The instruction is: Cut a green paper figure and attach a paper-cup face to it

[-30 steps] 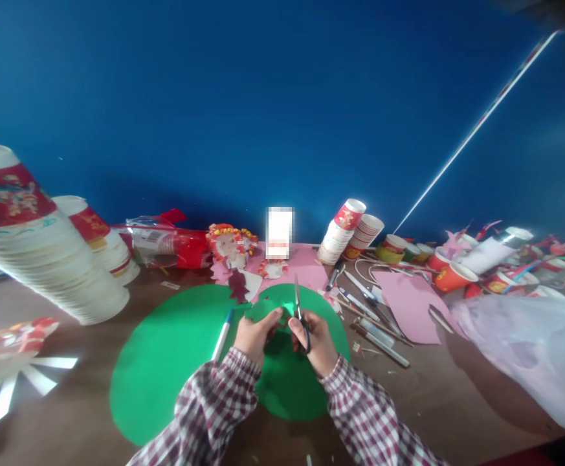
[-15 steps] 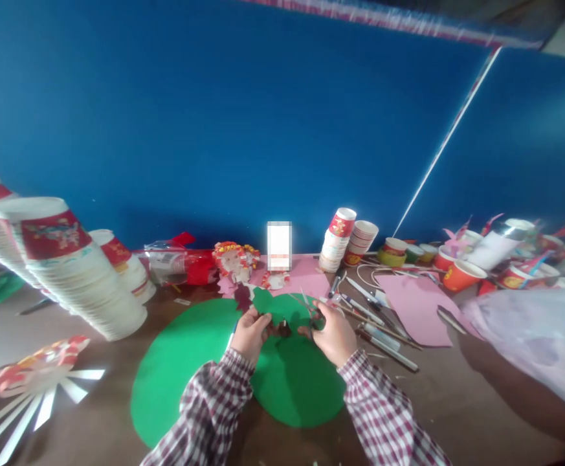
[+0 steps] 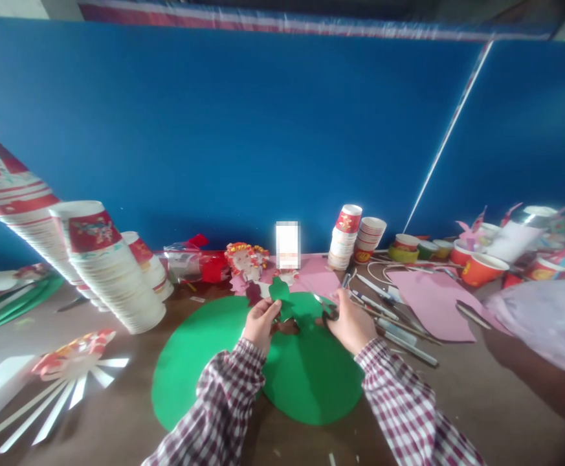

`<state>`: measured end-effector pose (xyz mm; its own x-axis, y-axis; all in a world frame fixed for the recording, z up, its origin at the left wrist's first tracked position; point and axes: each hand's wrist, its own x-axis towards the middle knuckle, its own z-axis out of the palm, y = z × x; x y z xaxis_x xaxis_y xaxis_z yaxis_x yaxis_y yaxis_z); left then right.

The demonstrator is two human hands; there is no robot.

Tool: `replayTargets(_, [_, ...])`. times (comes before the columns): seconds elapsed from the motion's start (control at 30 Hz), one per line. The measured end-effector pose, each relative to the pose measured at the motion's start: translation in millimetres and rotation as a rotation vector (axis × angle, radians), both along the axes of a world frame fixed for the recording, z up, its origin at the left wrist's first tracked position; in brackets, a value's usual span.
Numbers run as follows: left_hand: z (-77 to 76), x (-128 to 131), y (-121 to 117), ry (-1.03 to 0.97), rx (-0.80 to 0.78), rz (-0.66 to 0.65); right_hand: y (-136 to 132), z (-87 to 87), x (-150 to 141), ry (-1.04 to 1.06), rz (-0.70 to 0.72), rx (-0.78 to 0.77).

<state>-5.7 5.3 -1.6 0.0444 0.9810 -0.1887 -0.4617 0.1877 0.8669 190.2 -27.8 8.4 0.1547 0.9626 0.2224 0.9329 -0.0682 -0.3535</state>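
Flat blue partition (image 3: pixel 243 136) behind the table, white diagonal seam (image 3: pixel 450 134) at right (looks like a panel joint). Red-and-white trim band (image 3: pixel 282 22) along its top, dark area above. Brown tabletop (image 3: pixel 131 414), somewhat glossy, meets the partition. Soft pale sheen on the blue at far right; light source out of view.

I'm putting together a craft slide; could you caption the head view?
Left hand holding a small green cutout, right hand holding scissors, above large green paper shapes.

Soft daylight, mild blur, stretched edges, overexposed screen (image 3: pixel 288 244).
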Motion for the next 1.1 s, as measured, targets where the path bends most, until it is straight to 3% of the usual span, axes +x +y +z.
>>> replayTargets(0.13, [1.1,2,-2,-0.011,-0.002,0.003,-2,3.7,-2,-0.07,-0.004,0.041])
replayTargets(0.27, [-0.1,2,-1,-0.032,-0.005,0.006,0,-4.3,-1,-0.016,0.029,0.047])
replayTargets(0.5, [-2.6,1,3,-0.109,-0.001,0.057,2,-13.0,1,0.042,0.255,0.075])
replayTargets(0.7, [-3.9,0,9,-0.181,0.014,0.142,1,-7.1,0,-0.084,0.109,0.124])
replayTargets(0.97, [-0.6,-7,11,-0.223,0.014,0.235,-1,-7.8,0,-0.235,0.111,0.015])
replayTargets(1.1, [0.3,-8,12,-0.235,0.025,0.312,-4,-3.1,-1,-0.291,0.113,0.119])
